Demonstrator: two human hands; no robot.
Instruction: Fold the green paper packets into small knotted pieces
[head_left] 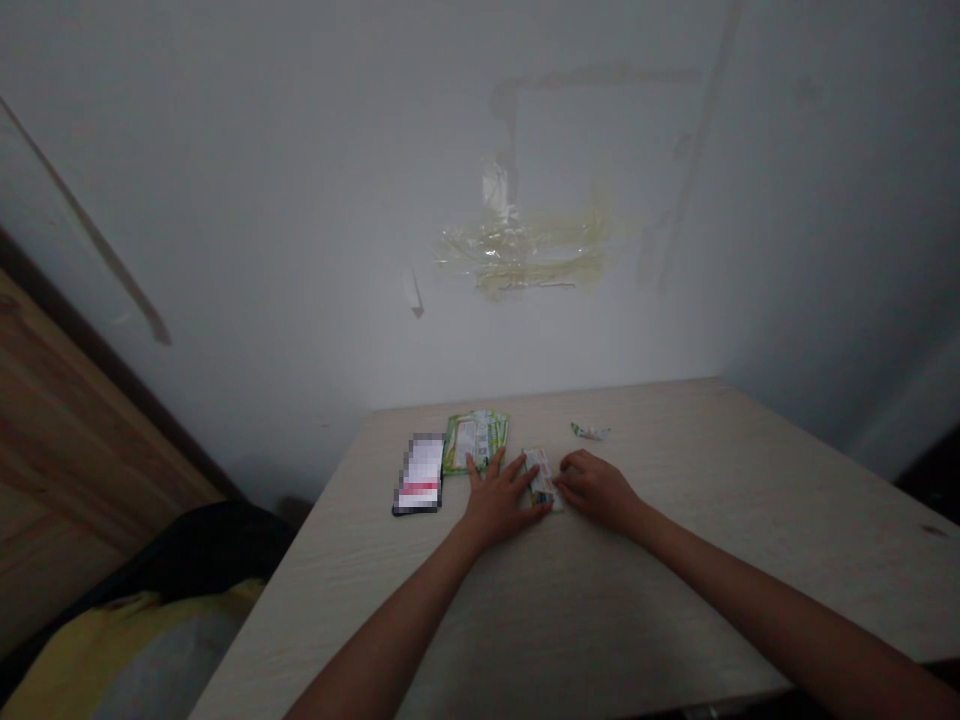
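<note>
A small green and white printed packet (538,470), seemingly folded, lies on the table between my two hands. My left hand (499,503) rests flat with its fingers spread; the thumb and index finger lie at the packet's left side and lower end. Just to the right, my right hand (602,488) is closed, its curled fingertips pinched at the packet's right edge. Beyond the left fingertips is a flat pile of green and white printed packets (478,437). Some of the small packet's near end is hidden by my left thumb.
A phone (421,472) with a lit, blurred screen lies left of the pile. Toward the back right sits a twisted green and white wrapper (590,432). The pale wooden table (712,470) meets a wall (315,250) bearing tape marks. Yellow and grey cloth (150,650) is at the lower left.
</note>
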